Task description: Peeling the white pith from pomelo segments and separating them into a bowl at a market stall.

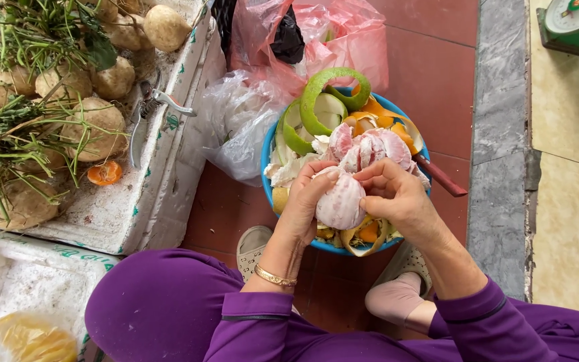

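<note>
As both hands (306, 204) (397, 200) clasp it, pomelo segment (340, 201) between grips

Purple sleeves (263, 315) and trousers, a gold bangle (275, 277), a pink sock (395, 298).

Market fruit stall, floor level.
Foam crate (169, 167) of root vegetables, green weighing scale (574, 23), plastic bags (330, 33), peel-filled blue basin (267, 157).

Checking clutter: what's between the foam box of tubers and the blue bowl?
In the head view, crumpled clear plastic bags lie between the foam box and blue bowl; bare red floor lower down.
</note>
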